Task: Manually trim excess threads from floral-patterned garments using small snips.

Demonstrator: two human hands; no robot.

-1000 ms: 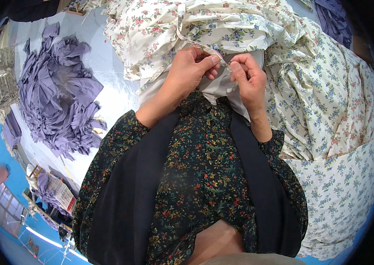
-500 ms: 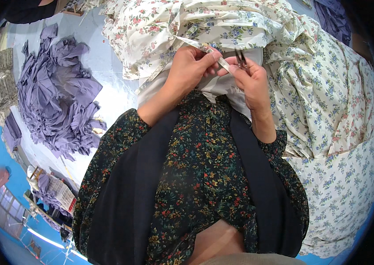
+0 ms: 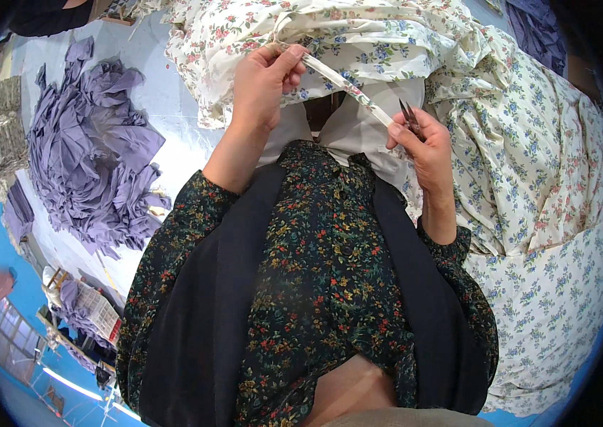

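A narrow white floral fabric strip (image 3: 348, 87) is stretched slantwise between my two hands. My left hand (image 3: 266, 80) pinches it at the upper left, close to the piled floral cloth (image 3: 380, 50). At the lower right end, my right hand (image 3: 424, 148) is closed on the strip between thumb and finger. That same hand also keeps a pair of small dark thread snips (image 3: 411, 119) in its palm, blades pointing up. Part of the snips is hidden by the fingers.
White cloth with blue and red flowers (image 3: 529, 156) heaps along the right and hangs down there. Crumpled purple fabric (image 3: 91, 156) lies on the pale table (image 3: 191, 153) to the left. Stacked bundles of cloth (image 3: 2, 124) stand at the far left.
My hands have moved apart: the left up and leftward, the right down and rightward. The strip between them is now longer and drawn straight. The snips stay in my right hand.
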